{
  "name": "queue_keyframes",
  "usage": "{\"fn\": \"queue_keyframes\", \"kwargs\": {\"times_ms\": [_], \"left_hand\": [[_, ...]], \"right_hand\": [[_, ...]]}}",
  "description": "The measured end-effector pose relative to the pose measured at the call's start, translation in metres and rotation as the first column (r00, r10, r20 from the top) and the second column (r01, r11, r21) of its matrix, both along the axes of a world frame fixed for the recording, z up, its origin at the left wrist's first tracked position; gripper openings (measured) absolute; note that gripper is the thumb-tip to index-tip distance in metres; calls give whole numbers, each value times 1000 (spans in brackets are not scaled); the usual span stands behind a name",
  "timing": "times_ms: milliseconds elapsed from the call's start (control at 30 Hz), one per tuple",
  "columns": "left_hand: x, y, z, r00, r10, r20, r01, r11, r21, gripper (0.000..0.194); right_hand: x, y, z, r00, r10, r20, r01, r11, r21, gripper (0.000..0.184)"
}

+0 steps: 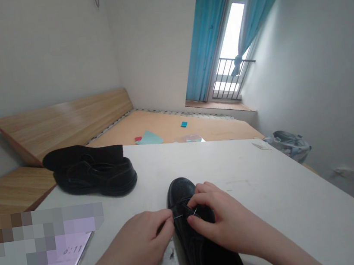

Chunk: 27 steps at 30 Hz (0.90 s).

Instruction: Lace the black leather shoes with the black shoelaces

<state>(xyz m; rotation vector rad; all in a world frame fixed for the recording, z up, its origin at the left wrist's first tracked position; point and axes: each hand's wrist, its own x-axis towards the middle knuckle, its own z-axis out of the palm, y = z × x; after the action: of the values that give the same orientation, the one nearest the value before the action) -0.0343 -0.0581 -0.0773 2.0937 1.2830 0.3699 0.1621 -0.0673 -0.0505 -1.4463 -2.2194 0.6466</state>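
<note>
A black shoe [192, 248] rests on the white table, its rounded toe pointing away from me. At the shoe's left edge, my left hand [145, 234] is closed in a pinch. A thin light strand [178, 216] runs from those fingertips across the upper; its exact kind is unclear. My right hand [222, 215] curls over the shoe's right side, thumb and forefinger closing around dark material at the shoe's front opening. A small bright glint shows there, and the fingers partly hide what they grip. Further left lies another black shoe [95, 180] on its side, against a black piece [79, 156].
The white table [243, 167] meets an orange bed surface [162, 119] with coloured papers [149, 138] on it. A lilac printed box or sheet [64, 264], partly pixelated, is at lower left. A bag-lined bin [291, 145] stands beyond the right edge.
</note>
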Motion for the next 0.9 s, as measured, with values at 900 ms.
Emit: {"fn": "queue_keyframes", "kwargs": {"times_ms": [900], "left_hand": [[17,-3,-3,999,17,-40,-4,956,292,30]], "right_hand": [[5,7,6,997,4,-71,-2,1000,28,12]]}}
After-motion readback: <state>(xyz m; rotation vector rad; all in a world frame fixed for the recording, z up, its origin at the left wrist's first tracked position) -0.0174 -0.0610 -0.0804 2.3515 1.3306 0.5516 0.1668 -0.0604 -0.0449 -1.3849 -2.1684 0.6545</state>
